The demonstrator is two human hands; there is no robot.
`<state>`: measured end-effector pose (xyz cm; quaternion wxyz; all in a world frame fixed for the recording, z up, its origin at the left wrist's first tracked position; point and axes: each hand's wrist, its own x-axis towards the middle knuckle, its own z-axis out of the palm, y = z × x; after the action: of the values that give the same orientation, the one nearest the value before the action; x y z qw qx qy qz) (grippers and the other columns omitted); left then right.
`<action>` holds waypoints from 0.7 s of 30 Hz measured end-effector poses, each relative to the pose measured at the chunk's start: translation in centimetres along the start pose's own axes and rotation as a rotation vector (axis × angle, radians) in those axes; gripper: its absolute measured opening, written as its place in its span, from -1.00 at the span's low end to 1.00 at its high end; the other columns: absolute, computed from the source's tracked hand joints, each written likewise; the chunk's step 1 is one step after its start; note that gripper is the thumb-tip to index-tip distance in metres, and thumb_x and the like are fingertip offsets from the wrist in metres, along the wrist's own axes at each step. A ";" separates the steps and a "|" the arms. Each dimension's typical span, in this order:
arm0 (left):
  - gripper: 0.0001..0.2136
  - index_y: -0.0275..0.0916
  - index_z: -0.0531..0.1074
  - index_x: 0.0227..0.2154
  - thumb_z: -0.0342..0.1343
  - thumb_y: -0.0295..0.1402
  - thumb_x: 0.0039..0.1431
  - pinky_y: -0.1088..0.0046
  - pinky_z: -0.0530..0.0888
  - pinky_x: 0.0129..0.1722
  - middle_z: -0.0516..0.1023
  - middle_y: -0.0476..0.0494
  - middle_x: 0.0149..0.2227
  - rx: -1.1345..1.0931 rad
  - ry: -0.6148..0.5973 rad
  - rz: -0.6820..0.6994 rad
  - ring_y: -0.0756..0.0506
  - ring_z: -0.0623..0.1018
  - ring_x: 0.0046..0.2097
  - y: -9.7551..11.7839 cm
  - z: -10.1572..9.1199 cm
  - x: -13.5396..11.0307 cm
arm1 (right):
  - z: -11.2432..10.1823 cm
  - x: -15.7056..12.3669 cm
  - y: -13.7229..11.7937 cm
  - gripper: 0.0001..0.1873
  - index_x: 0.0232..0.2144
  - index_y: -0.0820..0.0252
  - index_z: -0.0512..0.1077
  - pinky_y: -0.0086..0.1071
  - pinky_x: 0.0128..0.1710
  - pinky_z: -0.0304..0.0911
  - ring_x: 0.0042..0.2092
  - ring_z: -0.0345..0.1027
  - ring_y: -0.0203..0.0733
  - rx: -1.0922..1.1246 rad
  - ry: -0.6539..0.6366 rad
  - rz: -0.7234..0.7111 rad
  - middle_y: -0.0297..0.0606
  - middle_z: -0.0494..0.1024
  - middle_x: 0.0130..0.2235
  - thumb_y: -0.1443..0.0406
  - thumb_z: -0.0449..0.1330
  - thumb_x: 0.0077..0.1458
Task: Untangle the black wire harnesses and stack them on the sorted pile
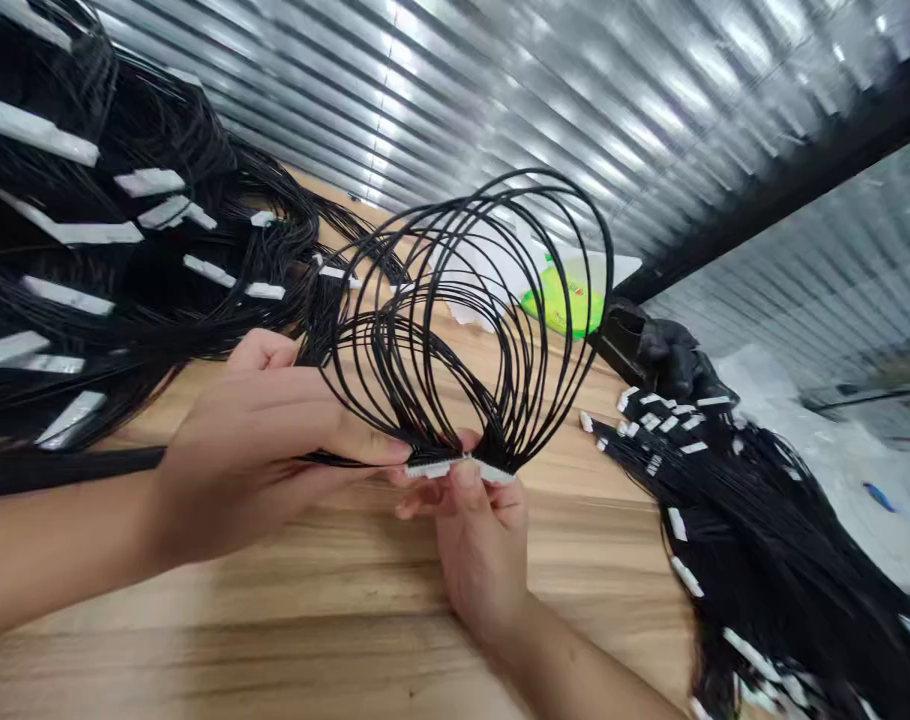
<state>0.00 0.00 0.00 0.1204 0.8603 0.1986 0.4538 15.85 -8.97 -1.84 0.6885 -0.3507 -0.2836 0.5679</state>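
Just above the table, both hands hold a black wire harness (515, 420) whose thin wires arch up in loops from white connectors (432, 468). My left hand (275, 440) is closed around a bundle of the wires, its thumb and fingertips at the left connector's end. My right hand (477, 540) pinches the connectors from below, thumb on the near face, where two white pieces meet in the middle. Some fingers of each hand are hidden behind the wires and connectors.
Heaps of black wires with white connectors (72, 295) cover the left side; another pile (755, 530) lies at the right. Behind the loops sit a green-yellow packet (567, 300) and white paper. A black object (650, 350) stands near the corrugated metal wall (455, 100). The table (335, 620) is wood-grained.
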 end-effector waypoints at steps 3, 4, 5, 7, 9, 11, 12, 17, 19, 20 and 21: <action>-0.88 0.00 0.47 -0.36 0.07 -0.30 0.28 0.31 0.21 -0.31 0.61 0.25 -0.46 -0.024 -0.014 0.026 0.02 0.52 -0.44 -0.1 0.0 0.1 | 0.0 -0.1 0.1 -0.96 -0.40 0.03 0.58 -0.51 -0.52 0.44 -0.37 0.55 -0.28 -0.019 0.023 -0.010 -0.42 0.67 -0.37 0.24 0.31 0.08; -0.89 0.00 0.47 -0.35 0.08 -0.30 0.27 0.31 0.22 -0.31 0.62 0.25 -0.46 -0.028 -0.016 0.030 0.02 0.52 -0.44 -0.1 0.0 0.1 | 0.0 -0.1 0.1 -0.95 -0.40 0.04 0.58 -0.50 -0.51 0.45 -0.37 0.55 -0.27 -0.023 0.021 -0.011 -0.41 0.67 -0.36 0.24 0.31 0.08; -0.89 0.00 0.47 -0.36 0.08 -0.30 0.27 0.31 0.22 -0.31 0.62 0.25 -0.46 -0.029 -0.014 0.031 0.02 0.52 -0.45 -0.1 0.0 0.1 | 0.0 -0.1 0.1 -0.94 -0.40 0.05 0.58 -0.49 -0.50 0.46 -0.37 0.56 -0.26 -0.027 0.010 -0.010 -0.40 0.67 -0.36 0.24 0.30 0.09; -0.89 0.00 0.46 -0.36 0.08 -0.30 0.27 0.31 0.23 -0.31 0.62 0.25 -0.47 -0.027 -0.012 0.027 0.02 0.52 -0.46 -0.2 0.0 0.1 | 0.0 -0.1 0.1 -0.91 -0.41 0.06 0.58 -0.46 -0.48 0.48 -0.36 0.56 -0.25 -0.027 -0.013 -0.008 -0.38 0.67 -0.34 0.23 0.29 0.10; -0.90 -0.01 0.45 -0.34 0.06 -0.27 0.28 0.31 0.24 -0.32 0.62 0.24 -0.48 -0.027 -0.017 0.007 0.02 0.51 -0.48 -0.2 0.1 0.0 | 0.1 0.0 0.1 -0.90 -0.42 0.07 0.59 -0.47 -0.46 0.49 -0.35 0.56 -0.26 -0.023 -0.011 -0.015 -0.38 0.67 -0.33 0.23 0.29 0.10; -0.89 -0.03 0.46 -0.33 0.06 -0.25 0.28 0.32 0.26 -0.34 0.63 0.22 -0.48 -0.028 -0.039 0.000 0.02 0.50 -0.50 -0.3 0.2 0.1 | 0.1 0.1 0.1 -0.92 -0.41 0.07 0.59 -0.50 -0.45 0.48 -0.35 0.56 -0.28 -0.031 0.022 -0.034 -0.40 0.68 -0.35 0.24 0.30 0.10; -0.89 -0.05 0.46 -0.33 0.06 -0.24 0.28 0.33 0.27 -0.34 0.63 0.21 -0.47 -0.024 -0.048 0.002 0.03 0.50 -0.51 -0.3 0.3 0.1 | 0.1 0.1 0.1 -0.92 -0.40 0.07 0.59 -0.51 -0.45 0.48 -0.36 0.56 -0.29 -0.044 0.041 -0.044 -0.40 0.67 -0.36 0.25 0.30 0.09; -0.91 -0.10 0.47 -0.34 0.09 -0.28 0.25 0.42 0.36 -0.33 0.63 0.17 -0.47 -0.029 -0.052 0.011 0.05 0.54 -0.47 -0.4 0.4 0.3 | 0.1 0.3 0.4 -0.90 -0.37 0.11 0.60 -0.47 -0.48 0.48 -0.39 0.56 -0.25 -0.112 0.079 -0.062 -0.36 0.67 -0.40 0.25 0.29 0.10; -0.91 -0.09 0.48 -0.35 0.10 -0.27 0.24 0.48 0.39 -0.42 0.62 0.16 -0.48 -0.035 -0.049 -0.016 0.06 0.54 -0.48 -0.4 0.5 0.1 | 0.0 0.4 0.4 -0.90 -0.37 0.13 0.60 -0.48 -0.47 0.48 -0.39 0.56 -0.26 -0.111 0.081 -0.059 -0.35 0.67 -0.40 0.25 0.29 0.10; -0.90 -0.08 0.48 -0.36 0.11 -0.26 0.23 0.50 0.39 -0.47 0.62 0.16 -0.49 -0.029 -0.045 -0.031 0.06 0.54 -0.48 -0.5 0.5 0.0 | 0.0 0.4 0.5 -0.90 -0.37 0.13 0.60 -0.49 -0.47 0.48 -0.39 0.56 -0.26 -0.107 0.083 -0.058 -0.35 0.67 -0.40 0.25 0.29 0.10; -0.90 -0.08 0.49 -0.36 0.11 -0.24 0.22 0.51 0.38 -0.51 0.62 0.14 -0.50 -0.020 -0.041 -0.046 0.06 0.55 -0.49 -0.5 0.5 -0.1 | 0.1 0.4 0.5 -0.90 -0.37 0.12 0.60 -0.50 -0.47 0.48 -0.39 0.56 -0.27 -0.104 0.083 -0.057 -0.36 0.67 -0.40 0.25 0.29 0.10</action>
<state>0.25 0.34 -0.56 0.1432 0.8634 0.2111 0.4353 15.61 -8.47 -2.21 0.6966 -0.4009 -0.2937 0.5175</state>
